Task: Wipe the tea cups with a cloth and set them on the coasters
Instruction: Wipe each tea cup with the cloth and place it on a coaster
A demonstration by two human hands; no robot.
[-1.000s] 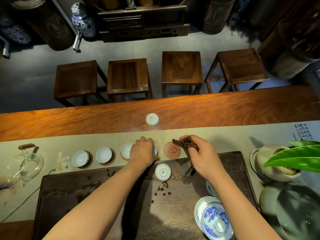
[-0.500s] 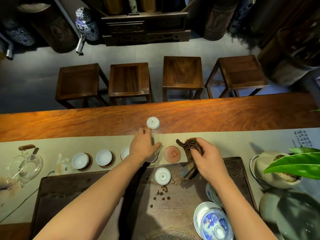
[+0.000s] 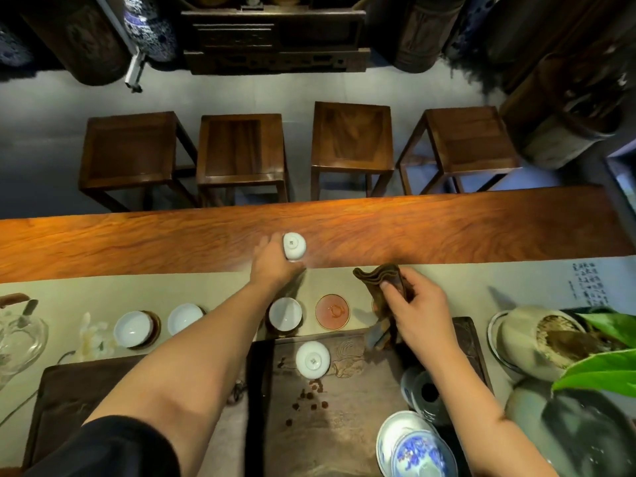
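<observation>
My left hand (image 3: 275, 268) reaches across the pale runner, its fingers closed around an upside-down white tea cup (image 3: 294, 246) on the bare wooden table top. My right hand (image 3: 418, 313) grips a folded brown cloth (image 3: 383, 285) above the tray's far edge. Three white cups stand upright on coasters in a row: one far left (image 3: 134, 328), one beside it (image 3: 184, 318), and one just right of my left forearm (image 3: 285, 313). An empty reddish coaster (image 3: 332, 311) lies to that cup's right. Another upside-down cup (image 3: 312, 359) rests on the dark tea tray (image 3: 344, 432).
A glass pitcher (image 3: 19, 335) stands at the far left. A blue-and-white lidded bowl (image 3: 418, 449) and a dark ring-shaped piece (image 3: 428, 394) sit on the tray's right side. A potted plant (image 3: 543, 342) with green leaves fills the right. Several stools (image 3: 351, 139) line the far side.
My left hand left the cup on the coaster and moved forward onto the upside-down cup on the wood. My right hand, still holding the cloth, shifted slightly.
</observation>
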